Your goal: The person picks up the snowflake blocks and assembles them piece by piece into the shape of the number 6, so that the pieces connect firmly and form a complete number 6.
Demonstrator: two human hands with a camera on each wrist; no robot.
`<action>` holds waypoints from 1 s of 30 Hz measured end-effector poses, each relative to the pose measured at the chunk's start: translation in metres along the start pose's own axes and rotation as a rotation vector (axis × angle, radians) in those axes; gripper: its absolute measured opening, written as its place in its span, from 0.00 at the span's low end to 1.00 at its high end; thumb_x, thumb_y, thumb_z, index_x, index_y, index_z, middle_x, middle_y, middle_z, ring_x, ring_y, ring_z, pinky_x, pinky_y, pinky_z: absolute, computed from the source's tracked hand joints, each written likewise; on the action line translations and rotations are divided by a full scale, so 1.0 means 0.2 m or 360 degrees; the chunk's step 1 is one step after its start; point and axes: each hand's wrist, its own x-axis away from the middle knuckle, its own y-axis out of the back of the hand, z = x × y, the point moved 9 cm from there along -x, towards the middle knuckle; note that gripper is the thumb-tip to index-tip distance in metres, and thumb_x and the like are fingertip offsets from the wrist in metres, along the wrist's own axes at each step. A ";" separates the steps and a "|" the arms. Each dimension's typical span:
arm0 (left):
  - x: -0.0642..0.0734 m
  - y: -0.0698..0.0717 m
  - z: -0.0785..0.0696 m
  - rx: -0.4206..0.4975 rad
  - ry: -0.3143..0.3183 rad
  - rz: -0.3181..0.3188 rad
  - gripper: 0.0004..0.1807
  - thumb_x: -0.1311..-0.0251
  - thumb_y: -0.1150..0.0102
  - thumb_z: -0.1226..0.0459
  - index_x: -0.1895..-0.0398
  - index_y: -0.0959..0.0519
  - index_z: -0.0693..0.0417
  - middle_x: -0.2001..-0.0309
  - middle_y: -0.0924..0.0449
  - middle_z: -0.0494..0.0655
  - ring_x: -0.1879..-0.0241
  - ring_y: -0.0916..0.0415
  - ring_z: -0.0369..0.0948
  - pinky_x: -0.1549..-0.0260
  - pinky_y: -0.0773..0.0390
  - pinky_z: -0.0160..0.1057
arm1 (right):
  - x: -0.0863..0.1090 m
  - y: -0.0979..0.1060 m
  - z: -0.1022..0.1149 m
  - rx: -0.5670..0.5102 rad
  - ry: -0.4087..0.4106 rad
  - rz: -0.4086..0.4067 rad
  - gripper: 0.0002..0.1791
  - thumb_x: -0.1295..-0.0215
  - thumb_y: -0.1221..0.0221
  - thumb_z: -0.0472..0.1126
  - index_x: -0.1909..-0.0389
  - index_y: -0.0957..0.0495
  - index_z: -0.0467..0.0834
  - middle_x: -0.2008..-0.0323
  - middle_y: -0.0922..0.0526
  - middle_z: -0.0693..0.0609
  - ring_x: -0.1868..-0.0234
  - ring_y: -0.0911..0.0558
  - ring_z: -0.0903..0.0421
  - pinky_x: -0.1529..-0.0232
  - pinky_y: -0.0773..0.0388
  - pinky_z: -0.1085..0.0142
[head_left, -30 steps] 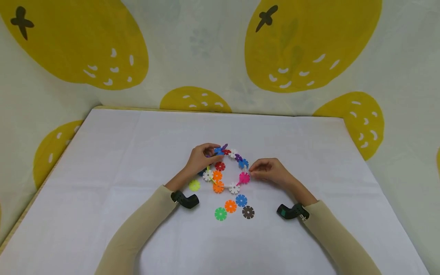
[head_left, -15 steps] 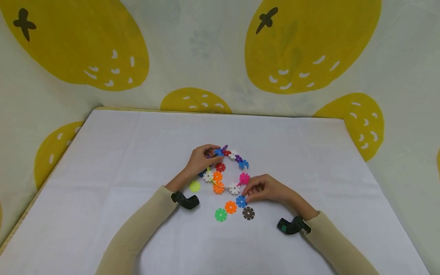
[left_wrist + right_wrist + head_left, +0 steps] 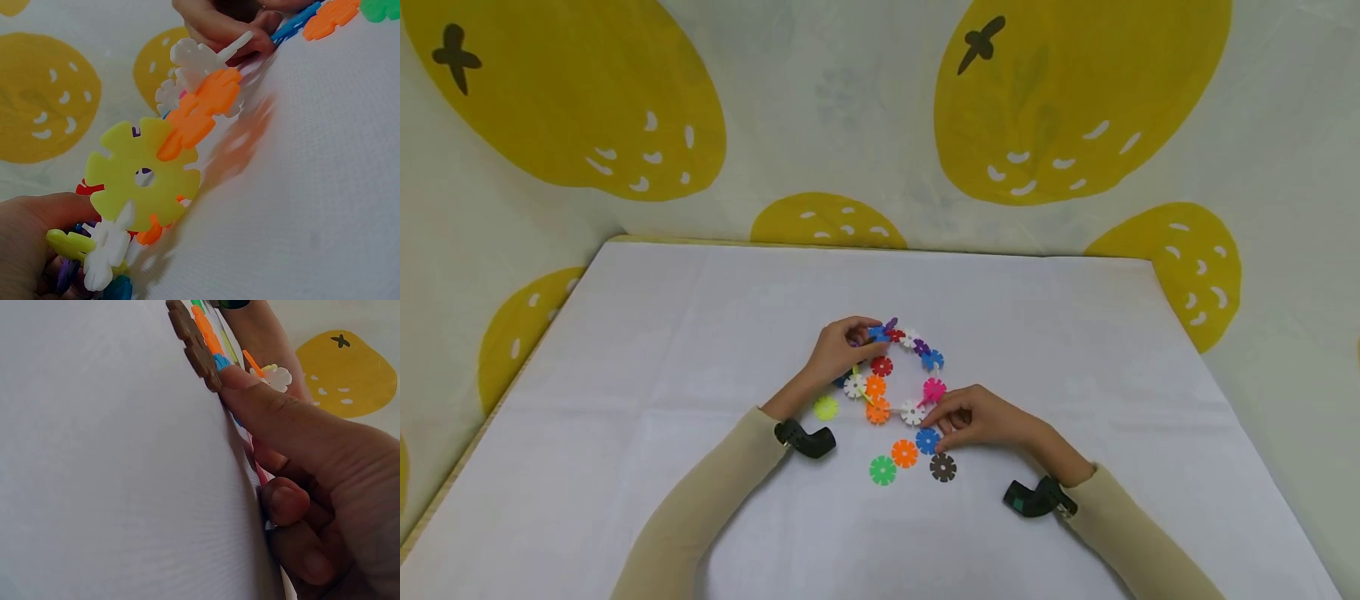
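A ring of linked plastic snowflake discs (image 3: 934,389), in several colours, stands on the white table. My left hand (image 3: 837,348) pinches its far left part at a blue disc. The left wrist view shows a yellow disc (image 3: 112,169) of the ring edge-linked to orange and white ones. Just in front of the ring my right hand (image 3: 988,417) has thumb and fingertips at the edges of a loose blue snowflake disc (image 3: 927,442), which lies flat. In the right wrist view the thumb (image 3: 269,403) covers most of that disc, beside a brown disc (image 3: 192,345).
Near the right hand lie loose orange (image 3: 905,453), green (image 3: 883,471) and brown discs. A yellow-green disc (image 3: 826,407) lies left of the ring, and a red disc (image 3: 882,367) shows within its outline. A patterned cloth (image 3: 820,125) hangs behind the table.
My right hand has come from beside the pink disc of the ring, toward me, down to the loose blue disc. The left hand keeps its hold on the ring.
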 end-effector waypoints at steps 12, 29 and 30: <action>0.01 0.00 -0.01 0.0003 -0.0051 0.0021 0.21 0.43 0.30 0.59 0.47 0.19 0.57 0.66 0.25 0.47 0.64 0.29 0.42 0.63 0.27 0.32 | 0.04 0.02 -0.03 -0.0172 0.0063 0.0038 0.08 0.43 0.31 0.35 0.62 0.17 0.45 0.69 0.21 0.49 0.72 0.27 0.58 0.73 0.29 0.72; 0.00 -0.01 0.00 -0.0023 -0.0030 0.0018 0.22 0.44 0.30 0.60 0.47 0.19 0.58 0.66 0.25 0.48 0.64 0.29 0.42 0.63 0.27 0.31 | 0.01 0.16 -0.11 -0.0630 0.0072 -0.0153 0.08 0.36 0.41 0.25 0.57 0.22 0.31 0.64 0.16 0.52 0.74 0.21 0.53 0.70 0.19 0.67; 0.00 -0.01 0.00 -0.0020 -0.0030 0.0017 0.22 0.44 0.30 0.60 0.47 0.19 0.58 0.66 0.25 0.48 0.64 0.29 0.42 0.63 0.27 0.31 | 0.01 0.17 -0.11 -0.0646 0.0097 -0.0175 0.08 0.36 0.42 0.25 0.56 0.22 0.30 0.64 0.16 0.51 0.74 0.20 0.52 0.70 0.19 0.66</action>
